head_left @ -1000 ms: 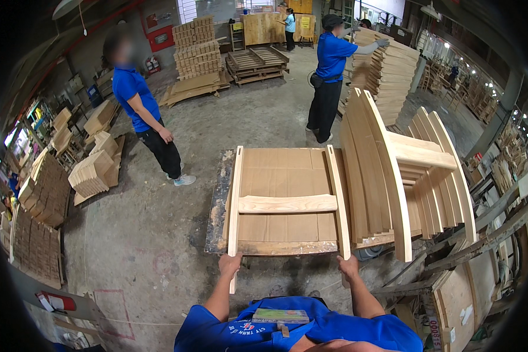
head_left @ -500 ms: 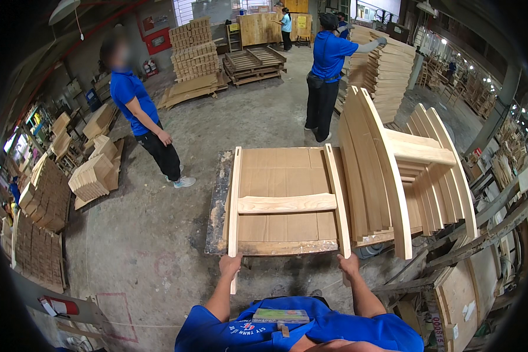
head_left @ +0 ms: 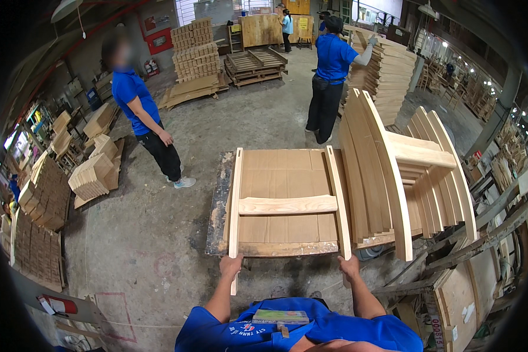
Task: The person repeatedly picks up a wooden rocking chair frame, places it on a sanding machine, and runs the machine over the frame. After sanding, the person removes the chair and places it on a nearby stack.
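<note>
A pale wooden H-shaped frame (head_left: 287, 205), two long legs joined by one crossbar, extends over a cardboard-topped workbench (head_left: 217, 226). My left hand (head_left: 230, 265) is closed around the near end of its left leg, which sticks out past the bench edge. Around the near part of the right leg, my right hand (head_left: 349, 267) is closed too. Both hands are just off the bench's front edge. Right of the frame, a stack of similar curved wooden frames (head_left: 369, 170) leans together on the same bench height.
A person in blue (head_left: 136, 111) stands at the left; another person (head_left: 330, 70) handles a tall stack of wooden parts (head_left: 387, 76) at the back. Pallets (head_left: 255, 66) and stacked timber pieces (head_left: 195, 53) stand farther off. Wooden rails and panels (head_left: 463, 287) crowd my right side.
My hands and the held frame stay nearly still. The person at the back has shifted slightly right and bent an arm at the tall stack.
</note>
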{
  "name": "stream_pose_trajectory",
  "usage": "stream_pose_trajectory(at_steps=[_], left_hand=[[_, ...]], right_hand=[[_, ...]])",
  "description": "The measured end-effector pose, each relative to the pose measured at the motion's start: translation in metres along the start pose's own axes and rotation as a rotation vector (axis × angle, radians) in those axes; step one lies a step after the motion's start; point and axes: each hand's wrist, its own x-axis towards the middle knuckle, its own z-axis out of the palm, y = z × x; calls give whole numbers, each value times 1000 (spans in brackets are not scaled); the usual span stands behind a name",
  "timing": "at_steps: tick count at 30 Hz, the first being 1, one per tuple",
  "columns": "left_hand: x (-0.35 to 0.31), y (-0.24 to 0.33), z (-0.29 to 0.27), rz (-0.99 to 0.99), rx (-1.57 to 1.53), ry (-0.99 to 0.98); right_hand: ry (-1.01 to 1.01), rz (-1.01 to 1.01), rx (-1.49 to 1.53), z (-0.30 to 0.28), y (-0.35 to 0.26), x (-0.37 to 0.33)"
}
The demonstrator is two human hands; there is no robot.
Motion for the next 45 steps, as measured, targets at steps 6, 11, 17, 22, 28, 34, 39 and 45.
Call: stream_pose_trajectory(at_steps=[6, 11, 17, 22, 28, 34, 39, 45], left_hand=[[2, -6, -5, -14, -6, 19], [2, -6, -3, -1, -11, 10], [3, -9, -7, -7, 40, 14], [6, -9, -8, 27, 118, 25], [4, -10, -8, 8, 31, 58], [0, 0, 2, 17, -3, -6], [1, -9, -9, 6, 13, 35], [0, -3, -3, 15, 4, -3]], right_hand=[[-10, -50, 44, 10, -4, -1], [-8, -46, -39, 5, -4, 0], [-24, -42, 8, 6, -10, -5], [-37, 35, 15, 2, -15, -8], [-35, -26, -12, 3, -22, -15], [39, -41, -56, -12, -13, -7], [-45, 2, 27, 4, -26, -16], [0, -55, -38, -4, -10, -5]])
